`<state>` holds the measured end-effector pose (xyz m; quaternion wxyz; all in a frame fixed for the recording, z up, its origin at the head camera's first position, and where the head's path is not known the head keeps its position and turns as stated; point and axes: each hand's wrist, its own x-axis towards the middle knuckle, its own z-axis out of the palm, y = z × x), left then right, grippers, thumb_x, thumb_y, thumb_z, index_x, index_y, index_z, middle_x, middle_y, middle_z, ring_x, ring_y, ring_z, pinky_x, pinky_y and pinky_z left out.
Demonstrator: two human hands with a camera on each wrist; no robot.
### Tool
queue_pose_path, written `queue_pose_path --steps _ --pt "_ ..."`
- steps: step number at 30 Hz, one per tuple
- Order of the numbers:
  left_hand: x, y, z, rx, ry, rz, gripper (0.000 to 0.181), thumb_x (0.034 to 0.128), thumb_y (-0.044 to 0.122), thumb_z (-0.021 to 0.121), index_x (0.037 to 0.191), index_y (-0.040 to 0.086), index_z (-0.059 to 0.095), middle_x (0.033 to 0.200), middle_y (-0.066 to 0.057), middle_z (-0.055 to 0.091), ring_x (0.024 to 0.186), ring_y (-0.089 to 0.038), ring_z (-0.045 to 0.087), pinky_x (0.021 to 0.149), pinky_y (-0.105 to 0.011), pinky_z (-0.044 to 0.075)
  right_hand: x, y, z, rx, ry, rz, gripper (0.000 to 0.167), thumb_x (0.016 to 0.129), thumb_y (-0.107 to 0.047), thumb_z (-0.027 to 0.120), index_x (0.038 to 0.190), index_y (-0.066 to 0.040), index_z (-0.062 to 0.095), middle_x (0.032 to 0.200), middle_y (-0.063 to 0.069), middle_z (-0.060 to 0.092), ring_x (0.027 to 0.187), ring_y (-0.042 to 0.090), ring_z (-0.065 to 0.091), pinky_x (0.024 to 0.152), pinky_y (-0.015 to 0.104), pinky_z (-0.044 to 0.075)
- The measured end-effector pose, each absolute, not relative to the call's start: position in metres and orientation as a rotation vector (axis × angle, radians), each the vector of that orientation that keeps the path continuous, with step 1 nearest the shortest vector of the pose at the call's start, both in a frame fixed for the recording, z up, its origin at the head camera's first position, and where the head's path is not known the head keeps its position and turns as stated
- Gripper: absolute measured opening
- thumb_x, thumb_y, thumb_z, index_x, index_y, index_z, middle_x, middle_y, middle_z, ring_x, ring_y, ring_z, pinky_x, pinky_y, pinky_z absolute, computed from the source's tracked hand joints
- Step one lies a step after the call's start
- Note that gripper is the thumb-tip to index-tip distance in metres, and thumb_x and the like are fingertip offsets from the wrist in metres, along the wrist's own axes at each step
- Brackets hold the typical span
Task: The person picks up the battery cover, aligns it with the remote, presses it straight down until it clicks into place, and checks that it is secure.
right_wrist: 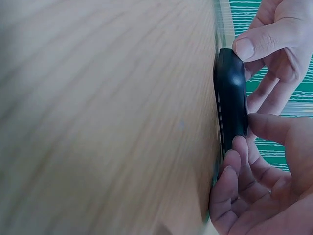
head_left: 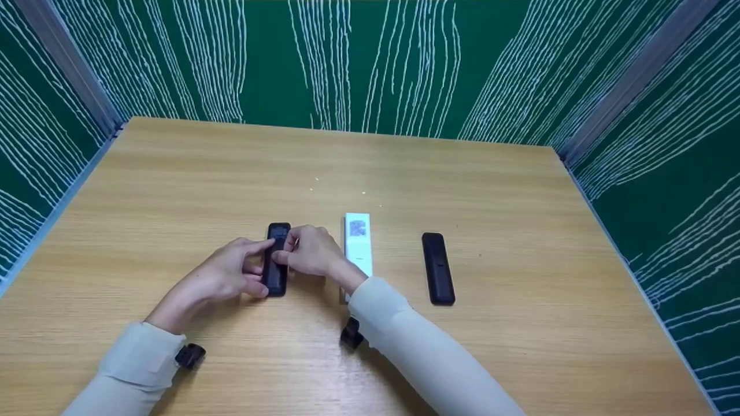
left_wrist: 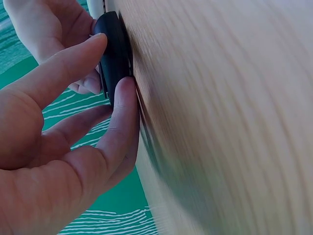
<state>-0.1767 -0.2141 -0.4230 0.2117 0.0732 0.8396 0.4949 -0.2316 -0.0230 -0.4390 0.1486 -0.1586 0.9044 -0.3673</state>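
Observation:
A slim black remote control (head_left: 276, 283) lies on the table, left of the middle. My left hand (head_left: 231, 270) holds it from the left, its thumb near the lower end and a finger reaching the upper face. On the right, my right hand (head_left: 312, 249) pinches the remote's upper half, thumb on the face and fingers curled at the edge. In the right wrist view, those curled fingertips touch the side of the black body (right_wrist: 231, 93). The left wrist view shows a thin edge along the remote (left_wrist: 116, 54); whether it is a loose cover I cannot tell.
A narrow white box or device (head_left: 358, 245) with a printed code lies partly under the right forearm. Farther right is a second black remote-like piece (head_left: 438, 268). Tiny white specks dot the wooden table (head_left: 462, 190). Green walls with white lines (head_left: 376, 63) enclose it.

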Motion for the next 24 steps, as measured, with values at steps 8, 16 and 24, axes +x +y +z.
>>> queue_pose_path --steps 8,16,24 --pt "-0.1767 -0.215 -0.4224 0.225 2.34 1.372 0.101 0.076 -0.02 0.08 0.164 -0.002 0.032 0.143 -0.031 0.041 0.127 -0.045 0.063 0.095 -0.03 0.061 -0.2327 -0.0228 -0.4369 -0.4 2.544 -1.044 0.03 0.098 -0.036 0.077 0.078 -0.017 0.065 0.073 -0.002 0.07 0.064 0.013 0.057 0.062 0.025 0.044" --pt "-0.1765 -0.2152 -0.4221 0.234 2.353 1.359 0.098 0.078 -0.019 0.08 0.163 -0.003 0.034 0.147 -0.032 0.039 0.127 -0.044 0.062 0.094 -0.027 0.061 -0.2335 -0.0229 -0.434 -0.367 2.539 -1.006 0.033 0.097 -0.038 0.077 0.076 -0.015 0.064 0.07 -0.003 0.067 0.065 0.013 0.055 0.062 0.025 0.041" --pt "-0.1763 -0.215 -0.4224 0.235 2.363 1.353 0.098 0.0782 -0.019 0.081 0.163 -0.003 0.034 0.148 -0.031 0.04 0.127 -0.044 0.062 0.094 -0.027 0.061 -0.2344 -0.0236 -0.4337 -0.36 2.542 -0.984 0.034 0.097 -0.039 0.077 0.075 -0.016 0.064 0.07 -0.003 0.068 0.066 0.013 0.056 0.063 0.025 0.042"
